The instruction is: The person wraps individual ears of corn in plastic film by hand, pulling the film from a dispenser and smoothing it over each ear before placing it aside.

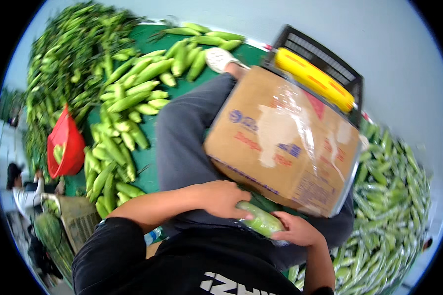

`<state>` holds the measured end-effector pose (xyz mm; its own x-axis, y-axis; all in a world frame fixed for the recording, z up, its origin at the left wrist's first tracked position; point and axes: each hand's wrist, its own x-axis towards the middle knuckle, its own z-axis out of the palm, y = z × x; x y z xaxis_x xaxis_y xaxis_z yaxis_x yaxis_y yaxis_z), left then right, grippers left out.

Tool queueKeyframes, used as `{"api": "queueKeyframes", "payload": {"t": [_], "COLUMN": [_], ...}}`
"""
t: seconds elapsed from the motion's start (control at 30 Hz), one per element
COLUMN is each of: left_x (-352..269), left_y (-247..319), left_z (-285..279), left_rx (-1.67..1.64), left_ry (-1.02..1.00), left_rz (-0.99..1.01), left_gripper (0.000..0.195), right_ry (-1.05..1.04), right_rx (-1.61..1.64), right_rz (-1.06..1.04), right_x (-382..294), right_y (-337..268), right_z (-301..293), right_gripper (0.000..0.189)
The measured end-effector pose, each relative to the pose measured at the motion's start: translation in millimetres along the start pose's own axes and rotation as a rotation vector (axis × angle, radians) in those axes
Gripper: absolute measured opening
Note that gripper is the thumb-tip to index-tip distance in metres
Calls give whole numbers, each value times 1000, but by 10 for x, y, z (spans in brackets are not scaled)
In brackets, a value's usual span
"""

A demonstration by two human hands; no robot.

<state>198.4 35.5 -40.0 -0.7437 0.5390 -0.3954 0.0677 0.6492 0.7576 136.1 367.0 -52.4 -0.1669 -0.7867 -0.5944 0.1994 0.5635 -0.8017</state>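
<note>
An ear of corn in clear plastic film (261,220) lies slantwise between my hands, close to my lap. My left hand (227,201) grips its upper left end, fingers over the husk. My right hand (297,228) is closed around its lower right end, the thumb on the film. Just beyond the hands, a cardboard box (273,147) with clear tape and printing stands between my legs. A yellow roll (313,79) lies along its far side, beside a black plastic crate (321,48).
Husked green corn (133,84) spreads over the green floor (144,155) at left, near a red bag (66,147) and a larger leafy pile (74,48). Film-wrapped corn (387,206) is heaped at right. Another person (24,191) sits at far left, near a woven sack (77,217).
</note>
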Motion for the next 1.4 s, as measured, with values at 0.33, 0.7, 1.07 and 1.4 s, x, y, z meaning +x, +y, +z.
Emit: {"api": "queueKeyframes", "payload": {"t": [0.33,0.7,1.07,1.4], "left_x": [-194,-889,-1263,744], "left_y": [1,-4167,-3397,-205], "left_z": [-546,-1247,-663,-1833], "left_rx": [329,287,37,374], "left_ry": [312,885,903,1011], "left_rz": [-142,-883,-641,28], "left_gripper": [53,41,53,65], "right_ry": [649,1683,1471,1133], "right_rx": [-788,1241,469,-15], "right_rz": [-433,-385,-122,26], "right_x": [391,-1873,-954,217], "right_y": [-449,978,516,224], "right_z": [211,-683,-1103,-999], "right_gripper": [68,57,24,27]}}
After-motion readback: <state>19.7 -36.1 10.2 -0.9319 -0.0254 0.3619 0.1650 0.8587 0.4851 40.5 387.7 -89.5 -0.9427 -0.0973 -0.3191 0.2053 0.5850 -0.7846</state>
